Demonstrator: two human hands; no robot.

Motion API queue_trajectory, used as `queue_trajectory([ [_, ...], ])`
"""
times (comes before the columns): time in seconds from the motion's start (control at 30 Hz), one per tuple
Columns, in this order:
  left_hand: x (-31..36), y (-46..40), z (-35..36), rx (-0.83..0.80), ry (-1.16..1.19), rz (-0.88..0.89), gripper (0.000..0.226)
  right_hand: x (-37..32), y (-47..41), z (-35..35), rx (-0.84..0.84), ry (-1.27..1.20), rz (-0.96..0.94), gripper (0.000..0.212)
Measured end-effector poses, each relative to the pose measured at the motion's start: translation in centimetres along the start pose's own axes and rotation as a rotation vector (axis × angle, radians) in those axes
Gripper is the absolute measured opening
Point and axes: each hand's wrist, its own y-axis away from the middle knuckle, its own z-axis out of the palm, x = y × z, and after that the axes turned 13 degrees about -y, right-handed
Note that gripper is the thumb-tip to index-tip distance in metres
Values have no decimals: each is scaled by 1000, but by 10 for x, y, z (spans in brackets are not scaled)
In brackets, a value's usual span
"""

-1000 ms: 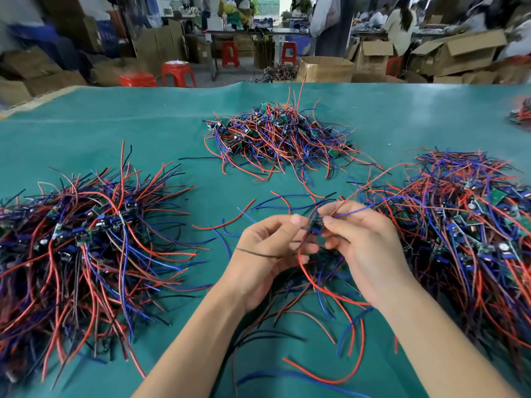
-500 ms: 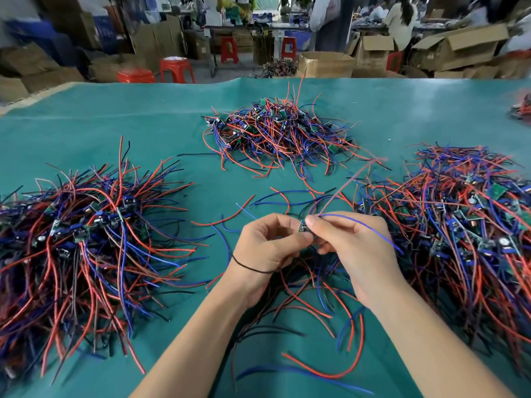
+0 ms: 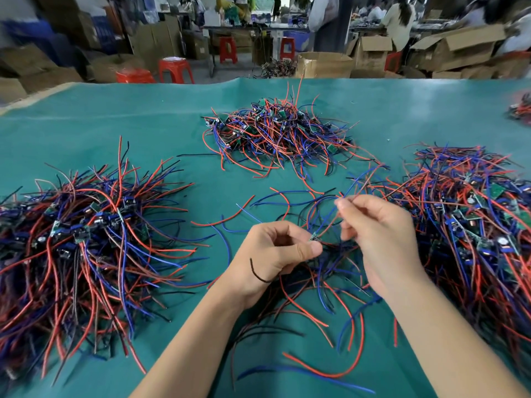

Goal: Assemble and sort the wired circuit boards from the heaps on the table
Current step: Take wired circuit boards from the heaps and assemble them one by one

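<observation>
My left hand (image 3: 277,251) pinches a small wired circuit board (image 3: 314,238) between thumb and forefinger above the green table (image 3: 115,130). Red, blue and black wires trail down from it. My right hand (image 3: 379,228) is raised a little to the right and pinches a blue wire (image 3: 327,216) near its fingertips. Three heaps of wired boards lie around: a big heap on the left (image 3: 86,239), a smaller heap at the back centre (image 3: 275,133), and a big heap on the right (image 3: 474,225).
Loose wired boards (image 3: 316,297) lie under and in front of my hands. Another small pile (image 3: 521,109) sits at the far right edge. Beyond the table stand cardboard boxes (image 3: 324,66), red stools (image 3: 175,70) and people at other benches.
My hands were together on the small board. My right hand has now pulled away up and to the right, drawing a wire out, while the left keeps the board.
</observation>
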Motion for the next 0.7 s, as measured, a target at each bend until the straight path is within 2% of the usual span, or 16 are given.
queue_trajectory([
  [0.1,1,1,1,-39,-33,7,17,-8,-9,-12,135,-155,-34,14],
  [0.23,0,1,0,-49,-32,1,14,-9,-9,-14,214,-245,-70,16],
  [0.4,-2,-1,1,93,117,-1,15,-16,-18,-18,441,-385,-139,14],
  [0.47,-2,-3,0,151,206,-2,7,-10,-11,-9,345,-315,-111,13],
  [0.53,-3,-4,-2,162,255,-12,8,2,4,5,99,-142,-32,11],
  [0.6,-5,-3,-3,127,208,-3,14,14,19,16,-175,89,45,13],
  [0.63,-5,-2,-3,93,162,13,13,16,23,19,-242,143,60,12],
  [0.7,-5,0,-2,39,94,40,10,15,24,20,-234,93,99,8],
])
